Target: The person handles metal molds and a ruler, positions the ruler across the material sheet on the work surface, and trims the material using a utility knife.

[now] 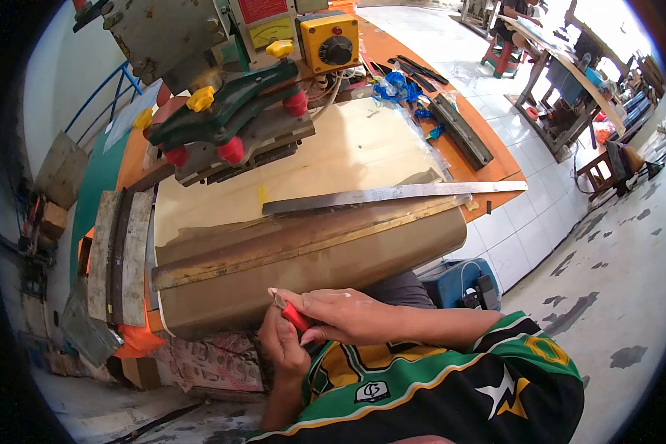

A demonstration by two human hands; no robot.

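Observation:
A small red tool [296, 316] with a metallic-looking end is held between both hands, in front of the padded board's brown edge. My left hand [283, 344] is closed round its lower left side. From the right, my right hand [351, 314] reaches across with its fingers closed on the same tool; the fingertips of both hands meet near its metal end. Behind them, a long metal ruler [396, 194] lies slantwise over the pale sheet, just beyond a worn wooden strip [311, 240].
A press with a green clamp [229, 111] and red knobs stands at the upper left, beside a yellow control box [329, 43]. A metal bar [460, 132] lies on the orange table [499, 163]. Blue container [462, 281] is at right. Another person [522, 11] sits far back.

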